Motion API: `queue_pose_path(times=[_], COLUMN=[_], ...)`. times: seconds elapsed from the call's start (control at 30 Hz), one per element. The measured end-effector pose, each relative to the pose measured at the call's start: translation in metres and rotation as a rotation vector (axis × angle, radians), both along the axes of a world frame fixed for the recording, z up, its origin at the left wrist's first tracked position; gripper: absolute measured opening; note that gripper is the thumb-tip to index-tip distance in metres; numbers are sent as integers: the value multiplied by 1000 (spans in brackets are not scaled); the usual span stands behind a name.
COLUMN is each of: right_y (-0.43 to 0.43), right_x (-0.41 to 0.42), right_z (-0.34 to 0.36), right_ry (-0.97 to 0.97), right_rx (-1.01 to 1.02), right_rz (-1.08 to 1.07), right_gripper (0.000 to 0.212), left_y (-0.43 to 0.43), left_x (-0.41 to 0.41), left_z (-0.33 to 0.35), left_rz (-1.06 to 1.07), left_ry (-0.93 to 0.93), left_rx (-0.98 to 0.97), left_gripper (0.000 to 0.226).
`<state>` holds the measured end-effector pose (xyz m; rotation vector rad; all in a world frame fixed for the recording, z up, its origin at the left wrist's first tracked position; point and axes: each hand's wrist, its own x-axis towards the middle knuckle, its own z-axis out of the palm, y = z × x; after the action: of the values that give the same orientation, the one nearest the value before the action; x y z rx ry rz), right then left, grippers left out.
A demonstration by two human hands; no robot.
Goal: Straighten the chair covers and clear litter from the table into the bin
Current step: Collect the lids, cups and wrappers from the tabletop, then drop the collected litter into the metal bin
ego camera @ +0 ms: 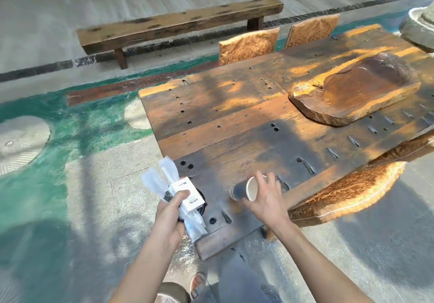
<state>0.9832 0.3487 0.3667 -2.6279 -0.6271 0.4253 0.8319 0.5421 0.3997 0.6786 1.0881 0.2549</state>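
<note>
My left hand grips a bundle of litter at the table's near left corner: a small white box printed "HOTEL" and several clear plastic wrappers, with a dark round lid partly hidden behind it. My right hand reaches over a dark paper cup lying on its side on the wooden table, fingers spread around the cup's white rim. A chair with a patterned orange cover is tucked in at the near right. Two more covered chair backs stand at the far side.
A large carved wooden tray lies on the table's right half. A long wooden bench stands on the paving beyond. Green painted ground with round stone pads lies to the left. No bin is in view.
</note>
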Motion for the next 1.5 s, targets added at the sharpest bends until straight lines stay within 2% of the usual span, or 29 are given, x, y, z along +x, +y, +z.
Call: queue_pose_path(times=[0.1,0.23,0.5,0.7,1.0,1.13,1.27,1.33,1.5], right_y=[0,0,-23,-59,-100,-102,-92,-79,-42], right_x=[-32,-74,-146,-193,-243,-266,-306,-327,-374], right_z=[11,17,13,14,7,-8,-39,-63,-152], right_ry=[-6,7,77,195,210,245,257,213,276], right_rx=[125,174,307,327,387,377,325,273,190], right_rz=[17,102,282,343,377,375,377,365,368], right_gripper=[59,64,65,64,64,61,62,64,73], left_y=[3,-1,-51,-121,-169,-173,-167,-156,-126], left_x=[-40,-85,-159,-218,-264,-287,-323,-343,-393], left_z=[0,-7,-15,-22,-30,-53,-89,-117,-206], left_rz=[51,145,410,450,464,431,396,375,376], left_ry=[10,-16,-93,-32,64,123,172,197,275], left_rx=[-8,-43,-6,24,41,34,28,16,-53], left_gripper=[19,37,31,24,23,35,36,36,38])
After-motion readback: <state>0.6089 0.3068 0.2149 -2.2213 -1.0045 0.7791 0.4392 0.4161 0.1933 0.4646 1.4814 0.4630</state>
